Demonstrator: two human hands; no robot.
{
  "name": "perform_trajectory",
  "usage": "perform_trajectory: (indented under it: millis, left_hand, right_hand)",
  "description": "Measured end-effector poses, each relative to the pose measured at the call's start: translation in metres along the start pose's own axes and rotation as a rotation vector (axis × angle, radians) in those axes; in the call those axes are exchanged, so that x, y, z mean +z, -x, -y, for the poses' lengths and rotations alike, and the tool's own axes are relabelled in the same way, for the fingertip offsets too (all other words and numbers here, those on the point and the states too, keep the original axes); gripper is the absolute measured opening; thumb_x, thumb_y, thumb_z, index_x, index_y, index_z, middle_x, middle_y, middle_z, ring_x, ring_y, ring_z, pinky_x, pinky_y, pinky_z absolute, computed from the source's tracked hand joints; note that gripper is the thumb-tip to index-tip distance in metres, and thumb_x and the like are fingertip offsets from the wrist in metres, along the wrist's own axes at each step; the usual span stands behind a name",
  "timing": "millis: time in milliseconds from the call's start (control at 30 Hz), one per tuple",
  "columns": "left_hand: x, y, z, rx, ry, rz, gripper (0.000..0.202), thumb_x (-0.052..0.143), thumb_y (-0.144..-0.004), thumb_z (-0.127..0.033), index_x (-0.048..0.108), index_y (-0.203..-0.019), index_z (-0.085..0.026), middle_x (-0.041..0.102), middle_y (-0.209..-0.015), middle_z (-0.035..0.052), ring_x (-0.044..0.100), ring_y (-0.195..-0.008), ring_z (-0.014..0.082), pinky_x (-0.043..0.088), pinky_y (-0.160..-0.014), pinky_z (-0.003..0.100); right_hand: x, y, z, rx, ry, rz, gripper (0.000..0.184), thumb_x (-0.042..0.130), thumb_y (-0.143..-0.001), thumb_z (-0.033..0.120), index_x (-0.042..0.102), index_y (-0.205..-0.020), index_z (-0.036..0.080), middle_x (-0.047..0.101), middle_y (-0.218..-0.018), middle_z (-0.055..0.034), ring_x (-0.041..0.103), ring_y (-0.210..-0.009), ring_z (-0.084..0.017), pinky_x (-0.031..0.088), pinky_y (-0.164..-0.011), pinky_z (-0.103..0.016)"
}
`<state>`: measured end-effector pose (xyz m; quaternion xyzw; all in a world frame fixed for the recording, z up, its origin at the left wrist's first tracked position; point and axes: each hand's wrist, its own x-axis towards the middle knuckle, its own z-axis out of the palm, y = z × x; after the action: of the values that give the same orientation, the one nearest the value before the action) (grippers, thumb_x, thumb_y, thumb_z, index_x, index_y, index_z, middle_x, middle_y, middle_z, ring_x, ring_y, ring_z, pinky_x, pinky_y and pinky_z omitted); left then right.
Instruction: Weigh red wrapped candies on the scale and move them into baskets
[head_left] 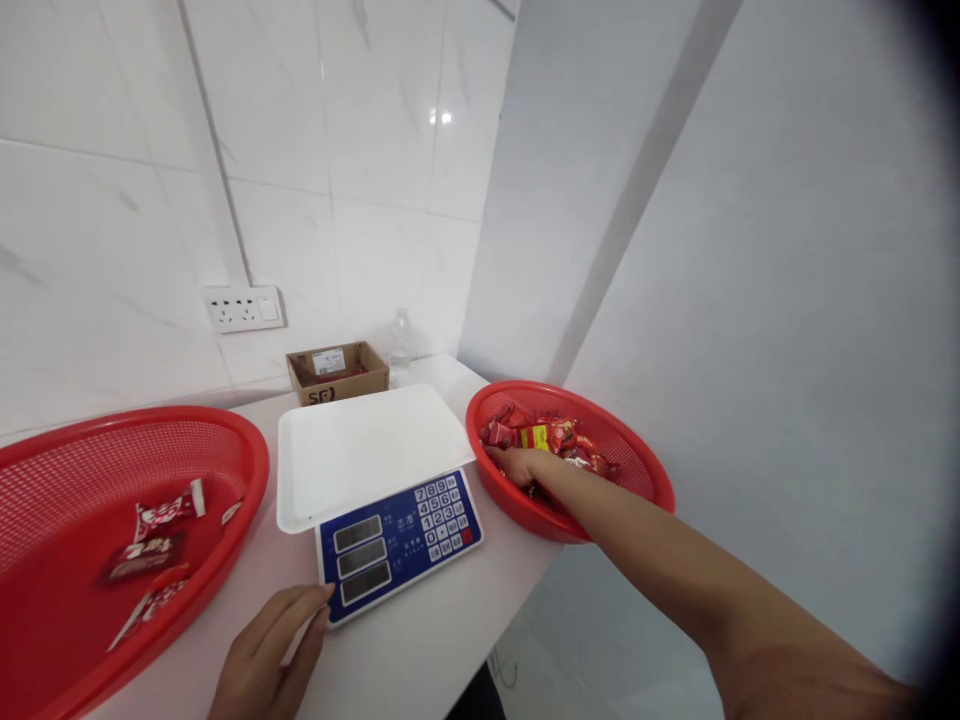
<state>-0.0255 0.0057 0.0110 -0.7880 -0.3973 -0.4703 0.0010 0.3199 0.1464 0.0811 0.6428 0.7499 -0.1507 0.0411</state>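
My left hand (268, 650) rests at the front left corner of a digital scale (405, 545). Its fingers are stretched out and touch the blue panel's edge, with the thumb apart. The scale carries a white weighing tray (367, 450) with nothing on it, and its displays look dark. My right hand (516, 464) reaches down into the right red basket (645, 460), among red-wrapped snack packets (555, 432). Its fingertips are hidden behind the hand and the packets, so whether it grips one does not show.
A larger red basket (247, 450) on the left holds several snack packets (146, 555). Behind the scale stand an open cardboard box (341, 385) and a clear plastic bottle (400, 338). A wall socket (244, 308) is above the white table (465, 610); walls close off the back and right.
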Motion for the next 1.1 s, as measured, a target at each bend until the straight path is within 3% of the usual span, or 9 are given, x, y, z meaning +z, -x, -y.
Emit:
perform_trajectory:
  millis: [167,300,400,667,800,933,1033,1100]
  left_hand:
    - [-0.001,0.005,0.014,-0.258,0.037,0.007,0.015,0.050,-0.082,-0.031,0.059,-0.094,-0.029,0.069,-0.083,0.0001,0.067,-0.071,0.0149,0.054,-0.049,0.017]
    - [0.003,0.008,0.020,-0.418,0.064,0.000,0.019,0.050,-0.081,-0.039,0.061,-0.089,-0.026,0.070,-0.083,0.0010,0.068,-0.073,0.0155,0.054,-0.051,0.017]
    - [0.005,0.007,0.022,-0.481,0.093,-0.019,0.024,0.053,-0.077,-0.043,0.063,-0.085,-0.023,0.071,-0.081,0.0018,0.068,-0.072,0.0157,0.054,-0.055,0.017]
    - [0.009,0.007,0.025,-0.620,0.195,-0.058,0.032,0.055,-0.072,-0.048,0.065,-0.083,-0.020,0.070,-0.082,0.0040,0.067,-0.073,0.0165,0.054,-0.062,0.019]
    - [0.009,0.007,0.026,-0.662,0.214,-0.058,0.034,0.055,-0.072,-0.049,0.064,-0.085,-0.019,0.069,-0.082,0.0047,0.066,-0.073,0.0174,0.055,-0.062,0.022]
    - [0.008,0.005,0.024,-0.681,0.249,-0.054,0.034,0.054,-0.073,-0.049,0.063,-0.085,-0.018,0.068,-0.081,0.0055,0.066,-0.075,0.0182,0.055,-0.064,0.024]
    - [0.008,0.004,0.023,-0.687,0.265,-0.049,0.034,0.054,-0.074,-0.048,0.063,-0.084,-0.018,0.068,-0.080,0.0059,0.066,-0.075,0.0184,0.054,-0.065,0.024]
    - [0.008,0.004,0.023,-0.690,0.266,-0.049,0.034,0.053,-0.074,-0.048,0.063,-0.085,-0.018,0.068,-0.080,0.0062,0.065,-0.075,0.0186,0.054,-0.064,0.025]
  right_hand:
    - [0.005,-0.005,0.000,0.011,-0.149,-0.006,0.058,0.067,-0.061,0.013,0.058,-0.118,0.017,0.062,-0.118,-0.0117,0.059,-0.102,-0.023,0.046,-0.084,-0.031]
    - [0.002,-0.006,-0.006,0.021,-0.276,-0.037,0.040,0.061,-0.059,0.004,0.066,-0.097,0.014,0.070,-0.094,-0.0066,0.063,-0.084,-0.020,0.047,-0.073,-0.026]
    - [-0.009,-0.004,-0.018,0.054,-0.384,-0.098,0.039,0.058,-0.054,0.000,0.065,-0.089,0.014,0.069,-0.078,-0.0013,0.062,-0.070,-0.016,0.046,-0.064,-0.022]
    - [-0.051,0.007,-0.032,0.097,-0.660,-0.326,0.015,0.060,-0.057,0.013,0.054,-0.070,0.018,0.063,-0.066,0.0031,0.059,-0.065,-0.013,0.046,-0.063,-0.022]
    - [-0.065,0.007,-0.014,0.100,-0.758,-0.421,0.019,0.062,-0.062,0.020,0.053,-0.078,0.019,0.062,-0.068,0.0021,0.059,-0.062,-0.013,0.047,-0.060,-0.024]
    - [-0.073,0.001,0.020,0.039,-0.807,-0.494,0.022,0.065,-0.066,0.024,0.052,-0.083,0.019,0.061,-0.073,0.0022,0.058,-0.064,-0.011,0.047,-0.061,-0.022]
    - [-0.072,-0.006,0.051,-0.051,-0.822,-0.453,0.021,0.065,-0.071,0.028,0.054,-0.086,0.019,0.061,-0.078,0.0011,0.057,-0.067,-0.010,0.047,-0.062,-0.021]
    - [-0.067,-0.012,0.071,-0.127,-0.804,-0.341,0.021,0.065,-0.073,0.028,0.056,-0.089,0.018,0.062,-0.080,-0.0002,0.057,-0.068,-0.010,0.048,-0.060,-0.020]
